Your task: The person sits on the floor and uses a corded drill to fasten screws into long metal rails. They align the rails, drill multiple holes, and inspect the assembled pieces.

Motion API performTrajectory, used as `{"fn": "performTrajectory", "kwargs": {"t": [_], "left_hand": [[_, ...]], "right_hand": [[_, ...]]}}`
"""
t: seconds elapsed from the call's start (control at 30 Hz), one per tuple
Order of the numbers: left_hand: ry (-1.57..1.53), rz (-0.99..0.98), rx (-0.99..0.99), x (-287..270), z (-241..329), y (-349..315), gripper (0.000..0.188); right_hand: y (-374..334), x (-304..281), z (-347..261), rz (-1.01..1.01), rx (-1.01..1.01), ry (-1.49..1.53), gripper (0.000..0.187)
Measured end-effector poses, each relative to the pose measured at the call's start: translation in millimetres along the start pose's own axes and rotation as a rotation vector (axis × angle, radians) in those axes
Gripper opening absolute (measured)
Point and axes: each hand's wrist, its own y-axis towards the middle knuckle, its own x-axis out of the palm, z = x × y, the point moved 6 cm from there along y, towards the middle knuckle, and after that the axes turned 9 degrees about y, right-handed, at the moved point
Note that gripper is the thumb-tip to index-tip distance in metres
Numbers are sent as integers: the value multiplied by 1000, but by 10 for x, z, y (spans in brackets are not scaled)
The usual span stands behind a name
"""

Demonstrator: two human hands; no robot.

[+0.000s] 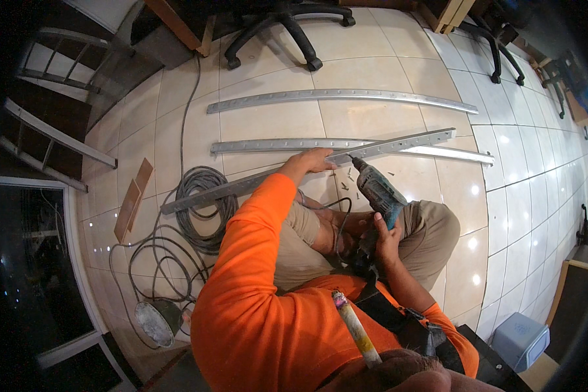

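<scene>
I sit on the tiled floor with my legs folded. My left hand (312, 161) grips a punched metal channel (408, 141) near its middle, and the channel slants from lower left to upper right. In my right hand (387, 238) is a teal power drill (380, 189), held by its handle. Its bit points up and left, close to the channel's near edge beside my left fingers; I cannot tell if it touches. A second metal channel (274, 145) lies partly beneath the held one. Farther off lies a third metal channel (340, 95). Several small screws (345, 186) are scattered near the drill.
A coiled grey cable (206, 186) lies left, under the held channel's end. Near it are brown strips (133, 199) and a round container (158, 323). A black chair base (284, 19) stands at the far side, a grey-blue bin (520, 341) at lower right. A cigarette (356, 326) shows below.
</scene>
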Motion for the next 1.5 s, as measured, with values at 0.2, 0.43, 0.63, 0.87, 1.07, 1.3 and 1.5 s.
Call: {"fn": "performTrajectory", "kwargs": {"t": [0.2, 0.43, 0.63, 0.87, 1.07, 1.3, 1.5], "left_hand": [[-41, -21, -9, -52, 87, -67, 76], [6, 57, 2, 11, -6, -27, 76], [1, 43, 16, 62, -59, 51, 77], [-56, -24, -10, -23, 51, -26, 80], [5, -12, -11, -41, 51, -50, 84], [18, 17, -24, 9, 13, -12, 83], [5, 44, -9, 22, -26, 1, 82]], "right_hand": [[-33, 97, -122, 11, 63, 74, 36], [-63, 190, -213, -3, 97, 156, 34], [-29, 80, -101, 14, 84, 62, 35], [-28, 53, -79, -14, 42, -34, 37], [-31, 59, -69, -36, 34, -90, 37], [-33, 136, -177, -79, -23, -122, 37], [-14, 174, -224, -95, 4, -88, 38]]}}
